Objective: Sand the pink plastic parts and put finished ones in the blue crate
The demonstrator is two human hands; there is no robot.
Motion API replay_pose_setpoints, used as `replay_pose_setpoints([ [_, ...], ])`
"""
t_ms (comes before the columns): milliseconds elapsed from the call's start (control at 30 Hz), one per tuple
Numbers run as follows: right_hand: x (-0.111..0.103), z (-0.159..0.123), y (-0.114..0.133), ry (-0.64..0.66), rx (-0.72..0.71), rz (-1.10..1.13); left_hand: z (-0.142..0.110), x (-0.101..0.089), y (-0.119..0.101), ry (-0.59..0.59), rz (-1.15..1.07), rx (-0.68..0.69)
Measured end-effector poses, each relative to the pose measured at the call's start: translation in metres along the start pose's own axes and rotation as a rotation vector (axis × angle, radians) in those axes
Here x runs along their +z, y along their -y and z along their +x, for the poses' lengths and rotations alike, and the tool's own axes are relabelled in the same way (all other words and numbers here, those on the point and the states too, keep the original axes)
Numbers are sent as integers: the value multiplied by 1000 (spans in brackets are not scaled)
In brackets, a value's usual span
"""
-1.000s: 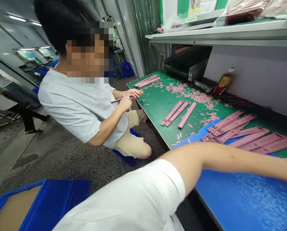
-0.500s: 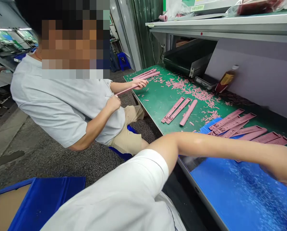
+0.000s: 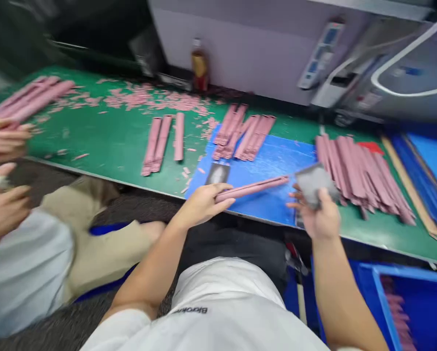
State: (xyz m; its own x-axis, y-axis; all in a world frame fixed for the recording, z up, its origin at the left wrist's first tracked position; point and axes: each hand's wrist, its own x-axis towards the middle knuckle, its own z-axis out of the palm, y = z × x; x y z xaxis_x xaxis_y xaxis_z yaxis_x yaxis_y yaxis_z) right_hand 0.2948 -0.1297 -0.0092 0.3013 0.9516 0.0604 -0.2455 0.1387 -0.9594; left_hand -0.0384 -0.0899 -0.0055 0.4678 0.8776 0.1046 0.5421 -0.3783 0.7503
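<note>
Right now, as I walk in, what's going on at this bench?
The person's left hand holds one end of a long, narrow pink piece over a flat blue sheet. The right hand holds a flat grey pad, blurred, near the piece's other end. More long pink pieces lie in groups along the green tabletop and on the sheet, with small pink scraps scattered behind. A co-worker's hands show at the left edge.

Illumination is moderate over the green bench (image 3: 109,136); the far left and the near-left floor (image 3: 72,324) are dark. Motion blur smears the right hand (image 3: 323,217) and the grey block (image 3: 313,183).
</note>
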Motion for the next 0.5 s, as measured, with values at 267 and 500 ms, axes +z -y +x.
replay_pose_setpoints([
  [267,-14,-22,-3,-68,-163,-440,-28,29,-7,-267,-524,-152],
  [500,-1,-10,-15,322,-541,-1185,-29,41,-10,-325,-504,-68],
])
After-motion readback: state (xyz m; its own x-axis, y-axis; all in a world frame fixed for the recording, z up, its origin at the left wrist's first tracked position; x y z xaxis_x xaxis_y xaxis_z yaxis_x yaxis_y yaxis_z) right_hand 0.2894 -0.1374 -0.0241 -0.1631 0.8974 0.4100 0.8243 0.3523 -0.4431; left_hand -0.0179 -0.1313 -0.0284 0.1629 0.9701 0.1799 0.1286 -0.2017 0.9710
